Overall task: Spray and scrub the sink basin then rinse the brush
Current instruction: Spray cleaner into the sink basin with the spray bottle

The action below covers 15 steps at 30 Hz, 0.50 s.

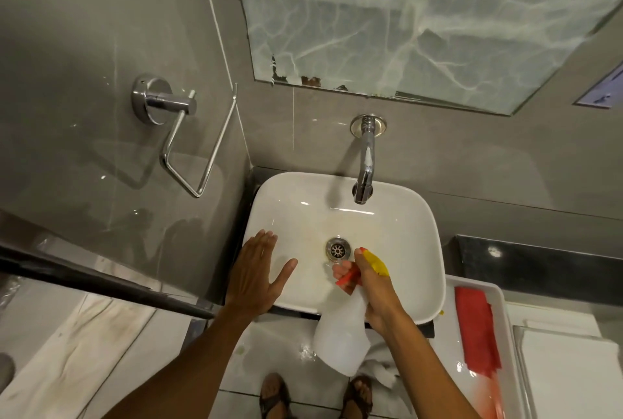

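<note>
A white sink basin (303, 213) with a yellowish stain around its metal drain (337, 248) fills the centre of the head view. My right hand (372, 287) grips a translucent white spray bottle (340, 334) by its neck, its yellow and red nozzle (374, 262) pointing into the basin near the drain. My left hand (258, 275) is open, fingers spread, resting flat on the basin's left rim. A red brush or cloth (477, 327) lies in a white tray to the right; I cannot tell which it is.
A chrome tap (365, 162) comes out of the grey wall above the basin. A chrome paper holder (182, 135) hangs on the left wall. The white tray (502, 297) sits on the dark counter (539, 263) at right. My sandalled feet (317, 395) stand on the tiled floor.
</note>
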### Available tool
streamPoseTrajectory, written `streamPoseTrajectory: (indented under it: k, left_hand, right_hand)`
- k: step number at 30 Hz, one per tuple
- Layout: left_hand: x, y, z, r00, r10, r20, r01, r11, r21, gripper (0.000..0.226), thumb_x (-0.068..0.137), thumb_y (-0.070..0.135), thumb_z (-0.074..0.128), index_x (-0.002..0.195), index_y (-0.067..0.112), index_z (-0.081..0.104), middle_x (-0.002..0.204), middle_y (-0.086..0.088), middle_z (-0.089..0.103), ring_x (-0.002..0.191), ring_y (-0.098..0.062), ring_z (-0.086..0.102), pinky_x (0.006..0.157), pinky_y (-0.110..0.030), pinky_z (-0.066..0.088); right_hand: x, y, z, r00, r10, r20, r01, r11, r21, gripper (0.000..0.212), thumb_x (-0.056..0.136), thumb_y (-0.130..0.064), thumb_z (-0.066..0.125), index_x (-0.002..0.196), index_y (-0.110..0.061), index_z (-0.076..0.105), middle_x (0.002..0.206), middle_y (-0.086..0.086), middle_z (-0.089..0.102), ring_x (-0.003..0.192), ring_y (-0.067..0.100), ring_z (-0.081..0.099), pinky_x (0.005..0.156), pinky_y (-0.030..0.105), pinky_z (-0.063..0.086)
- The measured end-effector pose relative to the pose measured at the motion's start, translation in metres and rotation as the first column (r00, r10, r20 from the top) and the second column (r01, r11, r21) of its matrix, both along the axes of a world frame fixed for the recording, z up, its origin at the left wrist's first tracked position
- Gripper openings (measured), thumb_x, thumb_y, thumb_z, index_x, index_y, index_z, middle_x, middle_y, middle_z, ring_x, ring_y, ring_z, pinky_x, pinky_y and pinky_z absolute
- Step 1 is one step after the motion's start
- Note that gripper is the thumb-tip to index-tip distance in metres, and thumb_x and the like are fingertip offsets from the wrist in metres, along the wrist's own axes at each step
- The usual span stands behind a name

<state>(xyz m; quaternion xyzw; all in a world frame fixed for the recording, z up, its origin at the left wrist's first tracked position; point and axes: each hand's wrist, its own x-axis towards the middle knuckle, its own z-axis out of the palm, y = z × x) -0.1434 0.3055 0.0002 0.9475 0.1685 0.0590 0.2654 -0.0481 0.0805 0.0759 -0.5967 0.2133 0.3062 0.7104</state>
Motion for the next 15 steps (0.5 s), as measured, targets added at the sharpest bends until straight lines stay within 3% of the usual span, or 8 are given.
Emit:
streamPoseTrajectory:
  k: [3,5,6,8,11,13,15]
  left_hand:
    - [0.001,0.000,-0.001,1.000,-0.004,-0.012,0.004,1.000,0.003,0.093,0.098,0.082,0.028,0.159,0.014,0.047,0.167,-0.007,0.046,0.156,-0.030,0.042,0.129,-0.051,0.035]
    - [0.001,0.001,-0.002,1.000,-0.007,-0.018,0.007,1.000,0.004,0.092,0.098,0.081,0.029,0.159,0.015,0.047,0.167,-0.007,0.046,0.156,-0.029,0.042,0.129,-0.051,0.035]
    - [0.001,0.001,-0.002,1.000,-0.007,-0.019,0.007,1.000,0.006,0.091,0.098,0.080,0.029,0.158,0.014,0.047,0.167,-0.007,0.046,0.156,-0.029,0.042,0.128,-0.052,0.036]
    - [0.001,0.001,-0.001,1.000,-0.004,-0.023,0.004,1.000,0.006,0.089,0.098,0.079,0.032,0.158,0.014,0.048,0.166,-0.007,0.047,0.156,-0.029,0.042,0.128,-0.052,0.035]
    - [0.001,0.000,0.000,1.000,0.003,-0.018,-0.003,1.000,0.006,0.084,0.098,0.073,0.040,0.157,0.014,0.050,0.166,-0.008,0.048,0.155,-0.031,0.044,0.128,-0.053,0.037]
    - [0.001,-0.001,0.000,1.000,0.006,-0.007,-0.006,1.000,0.007,0.081,0.098,0.070,0.043,0.155,0.013,0.052,0.164,-0.008,0.050,0.153,-0.032,0.046,0.126,-0.054,0.038]
    - [0.001,-0.001,0.001,1.000,0.009,0.003,-0.009,1.000,0.012,0.080,0.098,0.070,0.043,0.154,0.014,0.053,0.163,-0.009,0.052,0.152,-0.032,0.048,0.126,-0.054,0.039]
  right_hand:
    - [-0.011,0.001,-0.011,1.000,-0.007,-0.008,0.006,0.993,-0.118,0.017,0.112,-0.027,0.060,0.103,-0.018,0.071,0.088,0.013,0.073,0.076,0.026,0.076,0.094,0.048,0.064]
    - [-0.013,0.001,-0.017,1.000,0.017,-0.007,-0.018,0.979,-0.204,0.017,0.111,-0.029,0.062,0.098,-0.021,0.070,0.076,0.009,0.067,0.064,0.021,0.067,0.079,0.044,0.067]
    - [-0.013,0.001,-0.019,0.999,0.026,-0.021,-0.030,0.977,-0.210,0.019,0.110,-0.030,0.063,0.096,-0.020,0.070,0.070,0.008,0.065,0.061,0.021,0.064,0.079,0.048,0.067]
    - [-0.010,0.003,-0.019,0.997,0.072,-0.033,-0.076,0.982,-0.174,0.022,0.109,-0.031,0.064,0.099,-0.013,0.069,0.069,0.009,0.071,0.065,0.027,0.069,0.092,0.060,0.063]
    - [-0.009,0.007,-0.016,0.988,0.153,0.007,-0.150,0.979,-0.141,0.034,0.109,-0.040,0.062,0.104,-0.008,0.072,0.092,0.015,0.081,0.089,0.034,0.076,0.107,0.060,0.059]
    - [-0.009,0.010,-0.015,0.983,0.185,0.002,-0.182,0.969,-0.165,0.052,0.105,-0.057,0.060,0.103,-0.008,0.075,0.095,0.015,0.086,0.089,0.033,0.081,0.100,0.048,0.065]
    - [-0.010,0.014,-0.016,0.980,0.198,-0.012,-0.197,0.962,-0.190,0.060,0.102,-0.066,0.059,0.093,-0.007,0.072,0.088,0.020,0.084,0.076,0.027,0.082,0.082,0.037,0.068]
